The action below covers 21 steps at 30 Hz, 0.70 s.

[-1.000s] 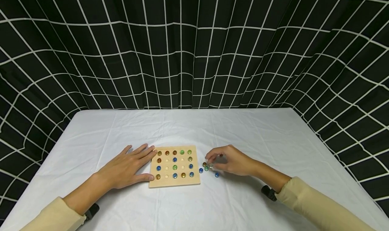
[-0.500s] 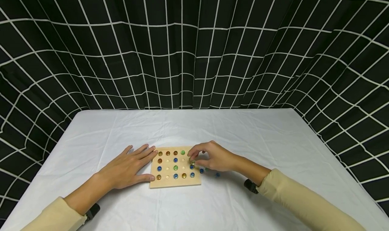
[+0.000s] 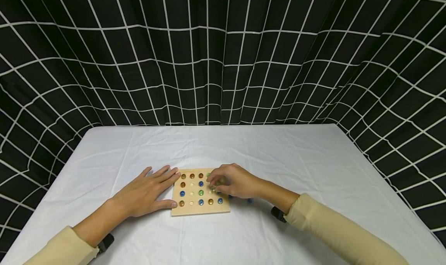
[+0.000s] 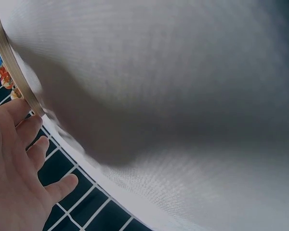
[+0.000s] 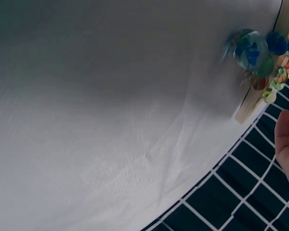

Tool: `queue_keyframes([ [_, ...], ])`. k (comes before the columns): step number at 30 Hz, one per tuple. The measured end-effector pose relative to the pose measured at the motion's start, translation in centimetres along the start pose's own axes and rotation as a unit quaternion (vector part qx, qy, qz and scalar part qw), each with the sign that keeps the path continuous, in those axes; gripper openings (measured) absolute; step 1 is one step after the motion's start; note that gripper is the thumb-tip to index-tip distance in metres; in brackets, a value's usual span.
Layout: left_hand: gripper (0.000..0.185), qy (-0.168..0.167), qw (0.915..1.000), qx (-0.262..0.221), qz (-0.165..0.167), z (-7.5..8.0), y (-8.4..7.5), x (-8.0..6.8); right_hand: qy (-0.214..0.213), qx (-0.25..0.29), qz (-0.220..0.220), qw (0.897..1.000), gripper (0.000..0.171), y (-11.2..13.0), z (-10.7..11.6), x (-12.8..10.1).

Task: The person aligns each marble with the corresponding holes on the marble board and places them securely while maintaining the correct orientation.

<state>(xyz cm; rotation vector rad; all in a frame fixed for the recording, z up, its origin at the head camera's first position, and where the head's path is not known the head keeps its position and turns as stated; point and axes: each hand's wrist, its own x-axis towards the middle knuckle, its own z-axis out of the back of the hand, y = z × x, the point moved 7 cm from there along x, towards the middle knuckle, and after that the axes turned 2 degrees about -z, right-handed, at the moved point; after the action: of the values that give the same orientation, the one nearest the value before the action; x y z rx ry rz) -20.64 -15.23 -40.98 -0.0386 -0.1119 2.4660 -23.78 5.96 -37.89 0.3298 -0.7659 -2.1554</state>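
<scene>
A pale wooden board (image 3: 195, 210) with rows of round hollows lies on the white cloth, many hollows filled with glass marbles in amber, blue and green. My left hand (image 3: 147, 193) rests with spread fingers along its left edge, thumb at the lower left; in the left wrist view, fingertips meet the board's edge (image 4: 17, 67). Over the right part of the board, my right hand (image 3: 240, 182) pinches a clear marble (image 3: 213, 188) between thumb and fingers, close above the hollows of the fourth column. That hand hides some marbles in the right-hand columns.
Loose marbles lie right of the board, among them a blue one (image 3: 249, 200) partly under the right forearm's shadow and a clear one with blue inside (image 5: 251, 51). Behind the table (image 3: 167, 141) hangs a black curtain (image 3: 195, 75) with white grid lines.
My right hand has moved left from the loose marbles to above the board, carrying the clear marble. The left hand has stayed at the board's left edge.
</scene>
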Motion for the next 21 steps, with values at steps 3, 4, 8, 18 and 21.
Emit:
queue_keyframes([
  [3, 0.087, -0.001, 1.0000, 0.000, -0.001, 0.0, 0.0, 0.0, 0.004, -0.001, 0.000, 1.000, 0.026, 0.1, -0.3, 0.3],
  [4, 0.087, 0.000, 1.0000, 0.000, -0.001, 0.0, 0.0, 0.0, 0.005, 0.001, 0.000, 1.000, 0.026, 0.1, -0.4, 0.3],
  [8, 0.087, 0.000, 1.0000, -0.002, -0.002, 0.0, 0.0, 0.1, 0.008, 0.005, -0.003, 1.000, 0.025, 0.1, -0.6, 0.5],
  [18, 0.087, -0.001, 1.0000, -0.001, 0.000, -0.2, 0.1, 0.0, 0.021, 0.004, -0.008, 1.000, 0.022, 0.2, -1.4, 0.8],
  [21, 0.087, -0.002, 1.0000, -0.002, 0.000, -0.2, 0.2, 0.0, 0.021, -0.005, -0.004, 1.000, 0.022, 0.3, -1.4, 0.8],
])
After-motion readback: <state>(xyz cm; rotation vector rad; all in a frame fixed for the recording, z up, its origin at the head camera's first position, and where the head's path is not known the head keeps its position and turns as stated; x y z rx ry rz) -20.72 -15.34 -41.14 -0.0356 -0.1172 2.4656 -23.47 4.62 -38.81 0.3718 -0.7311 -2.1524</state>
